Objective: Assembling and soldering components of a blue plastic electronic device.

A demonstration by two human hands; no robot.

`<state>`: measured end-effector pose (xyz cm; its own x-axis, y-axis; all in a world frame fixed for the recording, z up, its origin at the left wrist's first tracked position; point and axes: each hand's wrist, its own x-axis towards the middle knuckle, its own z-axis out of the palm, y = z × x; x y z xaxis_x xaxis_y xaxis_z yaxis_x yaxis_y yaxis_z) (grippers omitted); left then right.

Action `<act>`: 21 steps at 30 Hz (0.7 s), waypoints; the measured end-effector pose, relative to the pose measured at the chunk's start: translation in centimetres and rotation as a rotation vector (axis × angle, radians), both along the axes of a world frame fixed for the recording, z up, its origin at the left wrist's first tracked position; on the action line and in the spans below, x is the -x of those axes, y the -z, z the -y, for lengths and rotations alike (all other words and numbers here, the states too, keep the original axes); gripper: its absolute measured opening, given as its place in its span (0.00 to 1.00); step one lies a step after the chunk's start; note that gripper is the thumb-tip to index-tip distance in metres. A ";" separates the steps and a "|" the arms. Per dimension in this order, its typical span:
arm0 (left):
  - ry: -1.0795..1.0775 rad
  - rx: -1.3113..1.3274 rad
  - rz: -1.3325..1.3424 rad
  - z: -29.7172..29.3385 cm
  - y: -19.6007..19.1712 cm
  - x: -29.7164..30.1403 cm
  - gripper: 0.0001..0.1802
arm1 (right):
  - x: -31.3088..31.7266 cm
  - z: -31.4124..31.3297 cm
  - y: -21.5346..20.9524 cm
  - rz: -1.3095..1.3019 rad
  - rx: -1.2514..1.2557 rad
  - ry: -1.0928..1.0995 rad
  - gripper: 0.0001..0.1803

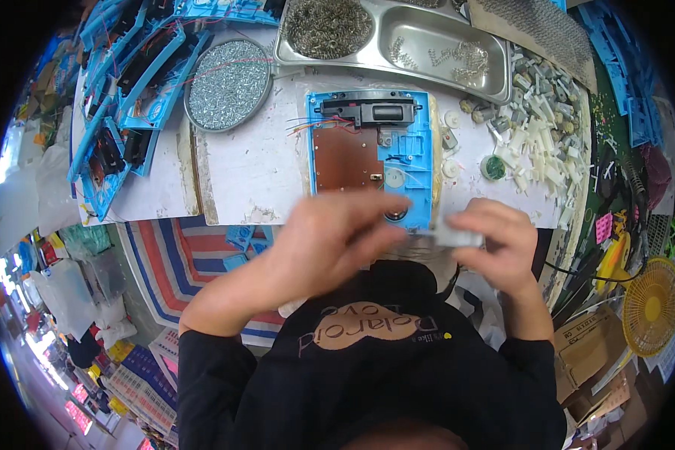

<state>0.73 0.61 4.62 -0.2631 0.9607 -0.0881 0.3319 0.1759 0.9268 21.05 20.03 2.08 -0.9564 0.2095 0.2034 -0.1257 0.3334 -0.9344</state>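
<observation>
— Blue plastic housing (409, 142), rectangular, flat at centre frame on the scuffed white surface (262, 180); brown circuit board (346, 159) on its left half, black part (367, 111) along the top edge, thin coloured wires (307, 124) trailing left.

— And the hands?

— Both low in the middle, just below the housing's near edge. Left hand (330, 236) blurred, fingers curled toward the right one. Right hand (499, 240) pinched on a small pale grey piece (457, 237), flat and boxy; exact shape lost in the blur. Cannot tell whether the left touches it.

— Around them?

— Round metal dish (229, 84) heaped with shiny screws, upper left. Stainless tray (397, 41) with two wells at the top, springy wire bits in one. Heap of white plastic pegs (536, 146) at right. More blue housings (127, 97) stacked at far left. Striped woven sheet (195, 255) below the surface edge. Yellow fan (652, 306), lower right.
</observation>
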 end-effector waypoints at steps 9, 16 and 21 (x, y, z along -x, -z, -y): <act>0.342 -0.033 -0.765 -6.0 3.4 1.7 0.11 | -3.8 -0.2 1.5 0.097 0.725 0.256 0.21; 0.078 -0.131 -0.461 -5.0 3.0 2.2 0.07 | -1.7 -0.1 1.5 0.083 0.376 0.375 0.15; -0.260 -0.068 -0.042 -1.8 4.0 2.1 0.03 | 2.4 -1.6 1.2 0.045 -0.411 0.160 0.20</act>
